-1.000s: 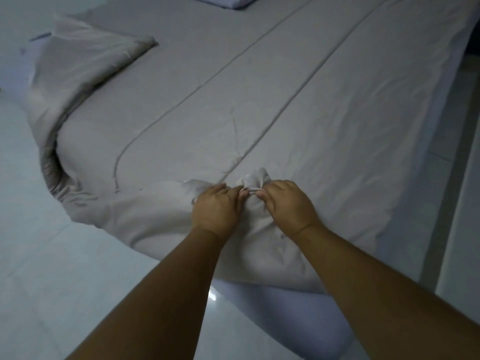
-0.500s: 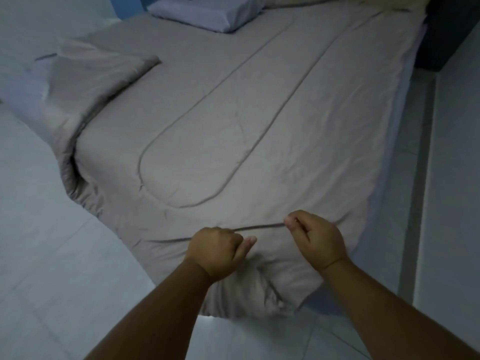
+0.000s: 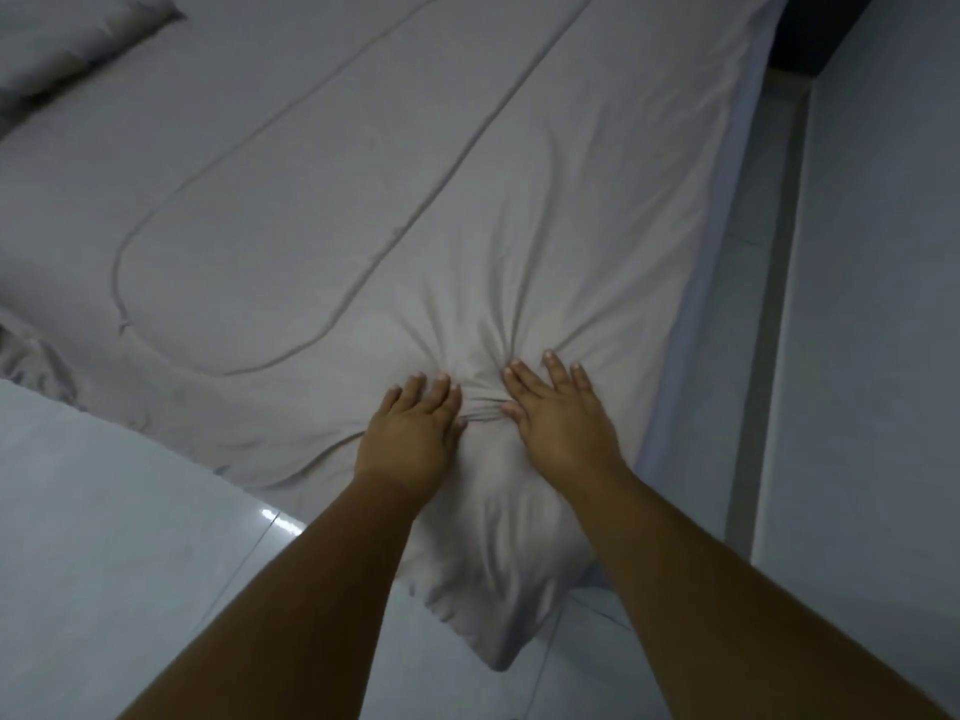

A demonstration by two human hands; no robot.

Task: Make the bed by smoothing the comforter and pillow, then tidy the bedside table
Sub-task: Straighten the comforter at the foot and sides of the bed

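A pale grey-beige comforter point(image 3: 322, 189) with curved stitched seams covers the bed. Its near corner hangs off the foot of the bed toward the floor. My left hand point(image 3: 410, 433) lies flat and open on the comforter near that corner, palm down. My right hand point(image 3: 558, 413) lies flat beside it, fingers spread, a little farther up. Creases fan out in the fabric from between the two hands. A folded-back part of the comforter point(image 3: 57, 39) sits at the far left. No pillow or bedside table shows in this view.
Glossy pale floor tiles point(image 3: 104, 537) lie to the left of the bed's foot. A light sheet edge point(image 3: 696, 304) runs down the bed's right side. A narrow floor strip and a pale wall point(image 3: 872, 304) close in on the right, with something dark point(image 3: 815, 23) at top right.
Both hands have let go of the pinched comforter edge and now lie flat and open on it. The view has dropped closer to the bed's foot corner.
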